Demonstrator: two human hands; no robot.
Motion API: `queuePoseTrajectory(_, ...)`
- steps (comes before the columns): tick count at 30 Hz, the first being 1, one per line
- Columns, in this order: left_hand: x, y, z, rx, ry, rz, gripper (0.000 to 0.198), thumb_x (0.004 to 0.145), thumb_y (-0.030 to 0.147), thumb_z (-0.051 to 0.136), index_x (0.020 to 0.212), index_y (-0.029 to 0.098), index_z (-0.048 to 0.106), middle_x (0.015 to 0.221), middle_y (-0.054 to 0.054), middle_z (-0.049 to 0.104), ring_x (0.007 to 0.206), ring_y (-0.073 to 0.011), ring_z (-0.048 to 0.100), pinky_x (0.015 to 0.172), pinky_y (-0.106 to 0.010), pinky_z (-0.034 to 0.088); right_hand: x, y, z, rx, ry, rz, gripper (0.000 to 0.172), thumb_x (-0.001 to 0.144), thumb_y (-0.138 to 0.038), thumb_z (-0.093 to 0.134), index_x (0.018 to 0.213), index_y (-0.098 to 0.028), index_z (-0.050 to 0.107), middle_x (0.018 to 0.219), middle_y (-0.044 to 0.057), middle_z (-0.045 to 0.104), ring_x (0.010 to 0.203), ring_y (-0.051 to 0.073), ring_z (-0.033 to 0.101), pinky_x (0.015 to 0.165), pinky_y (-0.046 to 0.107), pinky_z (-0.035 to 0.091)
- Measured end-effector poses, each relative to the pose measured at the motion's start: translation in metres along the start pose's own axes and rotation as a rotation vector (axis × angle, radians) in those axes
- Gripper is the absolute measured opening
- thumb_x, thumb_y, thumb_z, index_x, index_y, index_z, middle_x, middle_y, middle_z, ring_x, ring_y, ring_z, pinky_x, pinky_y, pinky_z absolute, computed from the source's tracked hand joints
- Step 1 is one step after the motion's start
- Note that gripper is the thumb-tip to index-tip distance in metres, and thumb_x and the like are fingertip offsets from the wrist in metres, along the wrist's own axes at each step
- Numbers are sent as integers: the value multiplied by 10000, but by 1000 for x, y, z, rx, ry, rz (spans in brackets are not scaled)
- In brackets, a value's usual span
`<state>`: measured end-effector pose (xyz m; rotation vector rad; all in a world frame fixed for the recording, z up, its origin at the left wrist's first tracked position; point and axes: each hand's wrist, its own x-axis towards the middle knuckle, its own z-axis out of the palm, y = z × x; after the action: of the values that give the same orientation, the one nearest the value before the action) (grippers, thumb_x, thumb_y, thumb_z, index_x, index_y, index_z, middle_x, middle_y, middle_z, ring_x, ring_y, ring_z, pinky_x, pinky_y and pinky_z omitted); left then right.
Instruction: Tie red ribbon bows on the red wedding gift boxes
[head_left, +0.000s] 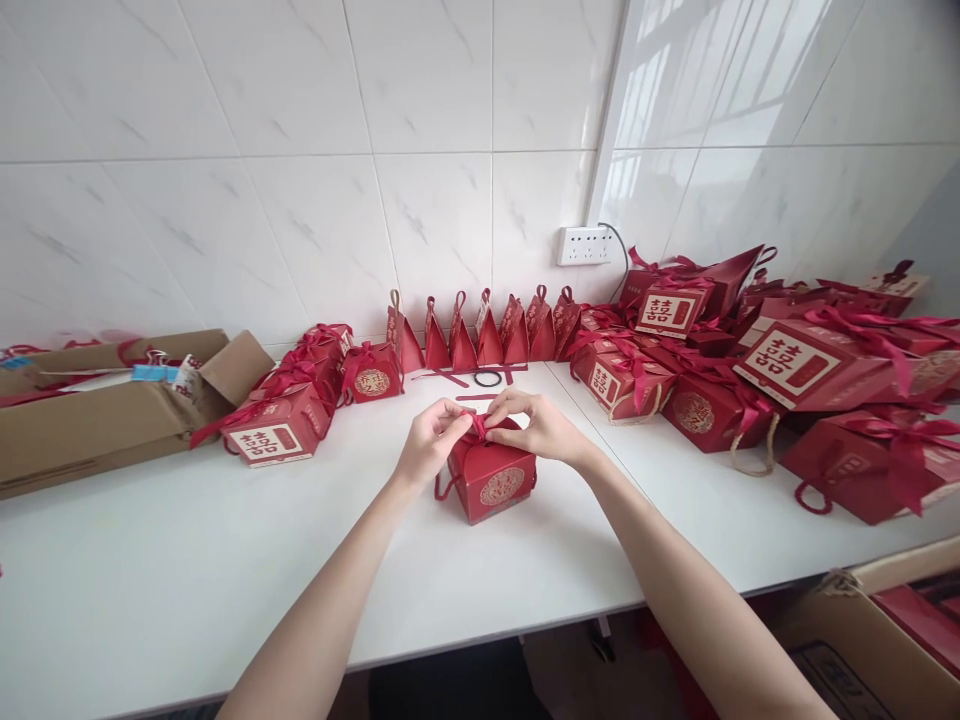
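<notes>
A red gift box (491, 486) with a round gold emblem stands upright on the white table in front of me. On its top is a red ribbon (478, 427), pinched from both sides. My left hand (439, 437) is closed on the ribbon at the left, thumb and fingertips together. From the right, my right hand (525, 425) grips the ribbon too, with its fingers bent over the box top. A red cord handle hangs at the box's left side. The ribbon's knot is partly hidden by my fingers.
Cone-shaped red boxes (460, 340) line the wall. Finished-looking ribboned boxes (279, 425) sit left, beside an open cardboard carton (90, 430). A large pile of red boxes (810, 365) fills the right. Ribbon strips and a black ring (487, 379) lie behind my hands. A power strip (586, 246) is on the wall.
</notes>
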<state>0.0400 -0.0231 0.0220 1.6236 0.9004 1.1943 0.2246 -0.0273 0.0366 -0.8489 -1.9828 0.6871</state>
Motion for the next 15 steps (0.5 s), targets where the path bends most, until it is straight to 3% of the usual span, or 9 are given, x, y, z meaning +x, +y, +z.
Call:
queuePoseTrajectory(7,-3,4,-1,84,7,16,226,740,367,598,679,163,523,960,-77,655,762,-166,629,728,-291,468,1,2,-5,60,-45,37,65,740,-260,670,706,-213,699,826,32,651,822,171,603,817,322,453)
queuePoseTrajectory(15,-3,3,-2,44,-3,4,219,742,353,584,672,168,491,985,-84,647,778,-168,626,743,-299,466,0,3,-5,60,-71,3,137,764,-327,647,737,-202,693,815,43,663,806,172,607,806,325,459)
